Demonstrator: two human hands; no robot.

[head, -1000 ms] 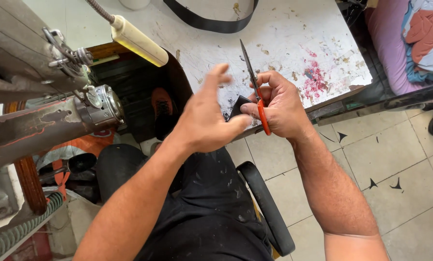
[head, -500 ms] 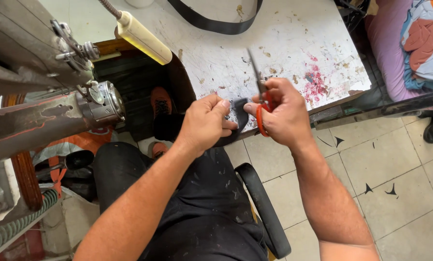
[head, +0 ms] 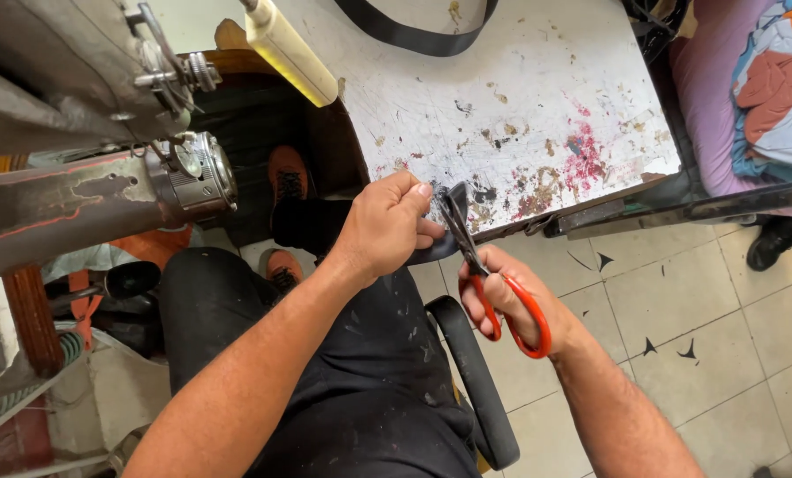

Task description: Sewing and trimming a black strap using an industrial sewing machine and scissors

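The white counter (head: 538, 97), paint-stained and scratched, lies just beyond both my hands. Since a moment ago my left hand (head: 387, 226) has gone from spread open to pinched on a small dark piece of material (head: 440, 232), flat and flexible. My right hand (head: 511, 296) has dropped lower, clamped through the orange loops of the scissors (head: 480, 270), steel blades now meeting the piece: cutting appears under way.

Person's wearing black trousers (head: 361, 372) speckled with pale dust, orange shoes (head: 288, 177) with black laces, both forearms (head: 263, 372) going bare, no sleeves showing.
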